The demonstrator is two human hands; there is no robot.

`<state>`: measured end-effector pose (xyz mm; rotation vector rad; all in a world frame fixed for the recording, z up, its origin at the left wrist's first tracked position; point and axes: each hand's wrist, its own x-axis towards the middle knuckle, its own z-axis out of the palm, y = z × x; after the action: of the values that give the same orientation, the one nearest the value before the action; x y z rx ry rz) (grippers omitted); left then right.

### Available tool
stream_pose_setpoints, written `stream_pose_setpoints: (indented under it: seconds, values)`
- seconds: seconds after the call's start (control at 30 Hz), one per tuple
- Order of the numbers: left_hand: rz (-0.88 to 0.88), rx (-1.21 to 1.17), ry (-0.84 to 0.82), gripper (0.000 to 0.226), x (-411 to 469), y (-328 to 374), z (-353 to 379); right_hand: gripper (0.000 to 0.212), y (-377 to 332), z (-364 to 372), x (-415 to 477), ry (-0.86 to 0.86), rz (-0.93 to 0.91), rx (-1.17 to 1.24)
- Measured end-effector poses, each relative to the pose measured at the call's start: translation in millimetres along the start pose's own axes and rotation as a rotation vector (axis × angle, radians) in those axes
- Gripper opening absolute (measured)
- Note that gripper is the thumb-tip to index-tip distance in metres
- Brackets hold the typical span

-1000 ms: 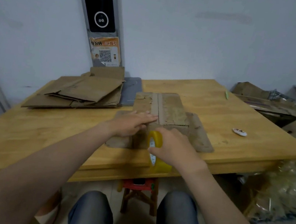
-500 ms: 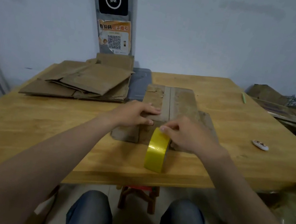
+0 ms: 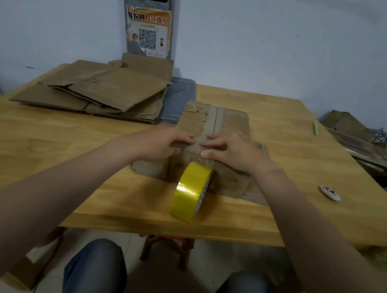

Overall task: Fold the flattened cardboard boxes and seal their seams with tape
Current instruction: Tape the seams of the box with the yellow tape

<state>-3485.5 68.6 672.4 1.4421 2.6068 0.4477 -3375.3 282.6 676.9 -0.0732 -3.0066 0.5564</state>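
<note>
The left hand and right hand press flat fingers on the box seam, in the middle. The tape roll stands at 6 o'clock (uncut, I think). More flat boxes wait at 10 o'clock.

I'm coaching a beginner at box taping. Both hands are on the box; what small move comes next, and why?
Probably rub the tape down along the seam with the right hand while the left hand steadies the cardboard box. Both hands lie flat beside that seam, and the yellow tape roll stands on edge at the near face, apparently uncut.
</note>
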Motion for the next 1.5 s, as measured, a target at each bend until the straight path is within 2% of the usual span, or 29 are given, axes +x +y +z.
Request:
stream_pose_setpoints:
  seconds: [0.07, 0.17, 0.2, 0.3, 0.33, 0.4, 0.5, 0.67, 0.73, 0.87, 0.97, 1.03, 1.1, 1.23, 1.33, 1.5]
  values:
    - [-0.036, 0.083, 0.028, 0.046, -11, 16, 2, 0.076, 7, 1, 4, -0.034, -0.005, 0.016]
    - [-0.177, 0.031, 0.240, 0.031, -31, 45, 9, 0.083, 13, 2, 7, -0.087, -0.022, 0.020]
    - [-0.271, -0.073, 0.257, 0.030, -37, 55, 11, 0.084, 15, 3, 8, -0.090, -0.025, 0.025]
    - [-0.501, -0.557, 0.107, 0.041, -47, 80, 20, 0.073, 14, 5, 11, -0.093, -0.049, 0.028]
    - [-0.542, -0.646, 0.097, 0.045, -49, 85, 25, 0.069, 14, 7, 11, -0.094, -0.056, 0.035]
    - [-0.609, -0.776, 0.156, 0.050, -51, 90, 33, 0.069, 13, 8, 10, -0.089, -0.060, 0.019]
    - [-0.665, -0.921, 0.246, 0.046, -51, 95, 43, 0.062, 13, 10, 11, -0.105, -0.063, 0.009]
    - [-0.719, -0.972, 0.203, 0.049, -50, 105, 45, 0.075, 11, 11, 11, -0.132, -0.043, 0.036]
    - [-0.721, -0.979, 0.151, 0.050, -47, 108, 40, 0.073, 13, 12, 12, -0.129, -0.050, 0.040]
    - [-0.722, -0.954, 0.032, 0.029, -49, 111, 31, 0.068, 13, 10, 11, -0.126, -0.048, 0.026]
    - [-0.751, -0.936, -0.069, 0.034, -54, 108, 29, 0.075, 13, 10, 10, -0.136, -0.081, 0.027]
    - [-0.741, -0.930, -0.095, 0.035, -58, 108, 28, 0.068, 13, 9, 9, -0.142, -0.086, 0.010]
    - [-0.719, -0.999, -0.092, 0.035, -61, 109, 29, 0.063, 12, 8, 5, -0.117, -0.089, -0.028]
    - [-0.727, -1.173, 0.008, 0.051, -62, 110, 40, 0.068, 1, 6, -8, -0.060, -0.050, -0.126]
    - [-0.749, -1.139, 0.062, 0.036, -62, 110, 40, 0.066, -5, 1, -15, -0.032, -0.066, -0.123]
    - [-0.804, -1.107, -0.040, 0.032, -64, 113, 40, 0.066, -4, 3, -14, -0.042, -0.046, -0.093]
